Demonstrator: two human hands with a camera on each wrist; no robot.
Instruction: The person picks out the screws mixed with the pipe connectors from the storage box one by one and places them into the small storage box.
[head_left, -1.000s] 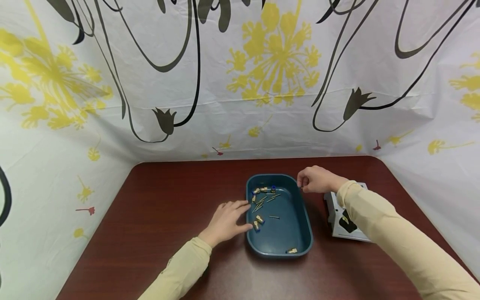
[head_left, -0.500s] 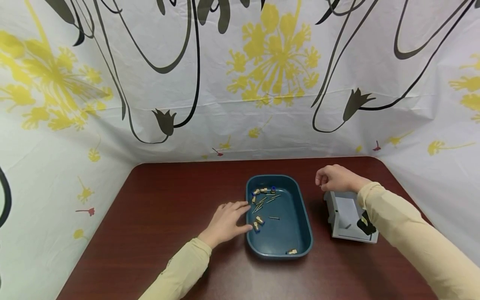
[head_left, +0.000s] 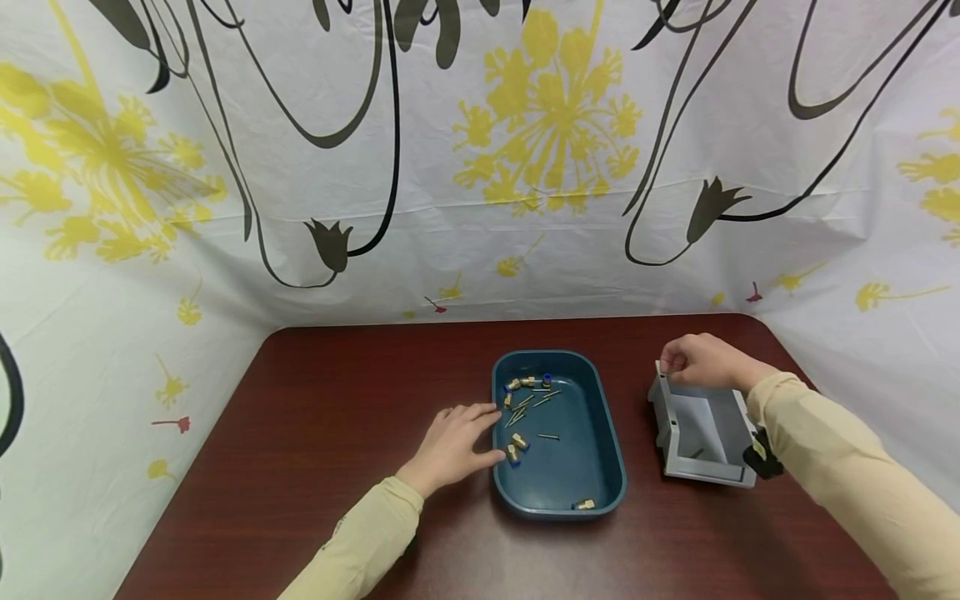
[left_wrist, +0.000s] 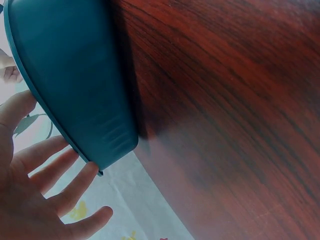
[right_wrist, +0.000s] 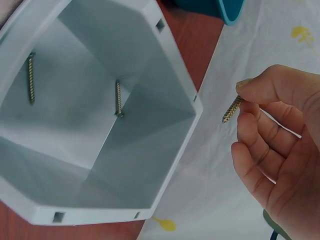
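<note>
Tabletop [head_left: 360, 383] with a reddish-brown wood grain is shown in the head view, backed by white cloth [head_left: 480, 279] printed with yellow and grey-green flowers. Blue tray [head_left: 577, 462] is set right of its middle; brass fittings [head_left: 519, 441] and thin screws [head_left: 517, 414] are held in it, mostly between 8 and 12 o'clock, with 1 fitting near 5 o'clock. The tray's rim is touched at 9 o'clock by the left hand [head_left: 452, 443], its fingers spread and relaxed. Grey bin [head_left: 707, 472] is placed at 3 o'clock from the tray, and its 12 o'clock end is overhung by the right hand [head_left: 705, 360].

In the left wrist view, the tray's outer wall is seen toward 11 o'clock. Fingertips are laid along the rim, while 1 digit is held clear of it toward 7 o'clock.

In the right wrist view, 2 ridged screws [right_wrist: 31, 80] are contained in the bin, 1 toward 10 o'clock of its interior and 1 toward 2 o'clock. Another screw [right_wrist: 232, 111] is pinched between thumb and forefinger, outside the bin's outline at 3 o'clock, its tip pointed to 7 o'clock; the remaining fingers are bent.
</note>
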